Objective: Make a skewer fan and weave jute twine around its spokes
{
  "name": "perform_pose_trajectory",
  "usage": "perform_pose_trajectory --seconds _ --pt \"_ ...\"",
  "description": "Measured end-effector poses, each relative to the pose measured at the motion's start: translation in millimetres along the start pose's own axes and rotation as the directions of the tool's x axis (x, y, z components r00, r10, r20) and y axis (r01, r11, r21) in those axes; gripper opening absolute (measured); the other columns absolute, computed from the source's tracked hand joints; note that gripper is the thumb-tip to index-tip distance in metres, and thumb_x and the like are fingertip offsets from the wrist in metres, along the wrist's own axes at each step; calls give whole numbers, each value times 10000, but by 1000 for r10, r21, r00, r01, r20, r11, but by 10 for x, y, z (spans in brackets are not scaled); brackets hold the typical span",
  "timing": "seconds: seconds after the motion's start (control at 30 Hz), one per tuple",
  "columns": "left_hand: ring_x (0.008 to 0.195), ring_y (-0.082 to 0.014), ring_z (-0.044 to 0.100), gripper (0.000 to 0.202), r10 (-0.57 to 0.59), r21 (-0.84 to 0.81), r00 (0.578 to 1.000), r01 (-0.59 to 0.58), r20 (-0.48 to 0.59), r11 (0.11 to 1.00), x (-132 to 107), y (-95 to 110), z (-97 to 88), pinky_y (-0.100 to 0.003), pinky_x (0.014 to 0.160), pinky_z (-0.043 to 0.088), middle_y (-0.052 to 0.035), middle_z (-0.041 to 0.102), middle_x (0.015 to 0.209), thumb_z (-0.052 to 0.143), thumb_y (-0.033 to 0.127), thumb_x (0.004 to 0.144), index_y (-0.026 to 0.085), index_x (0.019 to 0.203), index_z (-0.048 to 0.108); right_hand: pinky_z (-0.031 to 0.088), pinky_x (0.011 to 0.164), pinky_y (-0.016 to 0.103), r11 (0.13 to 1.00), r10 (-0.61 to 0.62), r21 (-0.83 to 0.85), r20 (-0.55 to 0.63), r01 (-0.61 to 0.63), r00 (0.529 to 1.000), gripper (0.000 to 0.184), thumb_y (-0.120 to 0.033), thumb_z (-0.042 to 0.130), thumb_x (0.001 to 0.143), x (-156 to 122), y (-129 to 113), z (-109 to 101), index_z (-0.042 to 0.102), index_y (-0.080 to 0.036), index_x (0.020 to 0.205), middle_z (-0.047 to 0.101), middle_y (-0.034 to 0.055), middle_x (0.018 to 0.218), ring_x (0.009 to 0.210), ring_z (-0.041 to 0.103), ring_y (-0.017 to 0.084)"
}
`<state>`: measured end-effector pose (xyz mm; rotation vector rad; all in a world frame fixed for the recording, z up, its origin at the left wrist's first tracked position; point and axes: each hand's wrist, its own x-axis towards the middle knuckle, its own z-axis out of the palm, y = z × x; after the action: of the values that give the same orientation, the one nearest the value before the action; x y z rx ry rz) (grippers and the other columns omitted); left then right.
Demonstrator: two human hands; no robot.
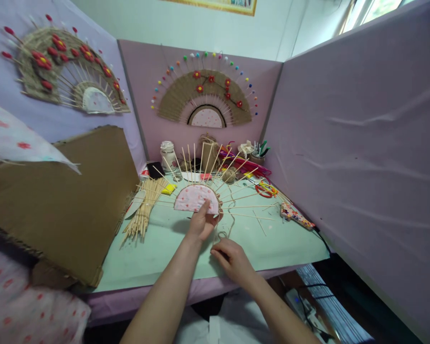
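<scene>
A half-made fan stands on the green mat (279, 243): a pink half-round fabric piece (193, 197) with several thin wooden sticks (215, 165) fanning out from it. My left hand (201, 223) grips the lower right edge of the pink piece, thumb on its face. My right hand (232, 258) lies nearer the front edge, fingers curled and pinching a strand of jute twine (226, 233) that runs up past the sticks to a twine ball (229, 175).
A bundle of loose sticks (143, 210) lies left of the fan. A big cardboard sheet (57, 200) leans at the left. Jar (167, 154), twine spool, pen cup, scissors (266, 189) and a glue gun (295, 215) crowd the back and right. Finished fans hang on the purple partitions.
</scene>
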<state>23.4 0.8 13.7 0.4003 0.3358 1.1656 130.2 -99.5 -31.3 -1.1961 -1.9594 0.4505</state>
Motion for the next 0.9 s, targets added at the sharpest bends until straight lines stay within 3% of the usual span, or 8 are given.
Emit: perform_pose_trajectory --seconds 0.17,0.3,0.43,0.57,0.67,0.77,0.9 --pt "782 -141 651 318 52 66 998 -51 -20 997 38 -13 -82 -277 705 531 -57 694 887 749 235 702 138 983 636 424 658 259 997 -21 69 -31 23 999 145 -255 510 900 -29 -168 -91 624 -202 829 631 26 731 702 564 145" --pt "738 -128 648 342 127 196 987 -105 -102 975 50 -16 -110 -265 674 531 -43 694 882 777 225 660 147 960 632 437 614 242 991 33 131 -145 -14 989 124 -292 560 876 -40 -244 -389 642 -198 871 650 28 749 648 563 129" --pt "690 -125 651 330 144 296 978 -93 -152 951 39 -6 -88 -240 601 526 -23 698 827 780 217 646 151 934 632 442 624 263 996 85 2 -320 -89 944 162 -323 541 884 -32 -78 -831 648 -203 862 663 47 797 681 577 152" --pt "682 -137 657 276 110 349 985 -59 -129 935 21 7 -56 -237 580 526 -34 704 800 764 202 660 142 895 633 442 649 302 973 81 -164 -411 -161 908 180 -358 535 877 -66 200 -1144 641 -215 853 635 54 764 678 561 179" --pt "659 -129 654 269 101 336 985 -49 -139 940 13 14 -47 -236 582 526 -27 705 800 753 185 671 155 908 629 449 660 314 968 117 -147 -459 -205 881 189 -378 546 859 -119 369 -1217 621 -213 806 630 56 757 681 558 185" --pt "641 -122 650 215 76 299 984 -25 -160 954 5 28 -49 -230 572 525 -31 706 800 723 176 708 155 901 632 459 658 315 964 222 -18 -498 -266 839 221 -416 569 826 -168 516 -1201 621 -205 787 645 52 752 682 570 185" --pt "641 -116 648 162 -1 239 993 30 -121 971 -34 63 -27 -212 560 529 -44 706 797 654 173 779 146 938 643 448 593 294 923 385 189 -442 -335 810 272 -455 615 768 -194 673 -1135 647 -185 776 645 40 698 625 559 169"
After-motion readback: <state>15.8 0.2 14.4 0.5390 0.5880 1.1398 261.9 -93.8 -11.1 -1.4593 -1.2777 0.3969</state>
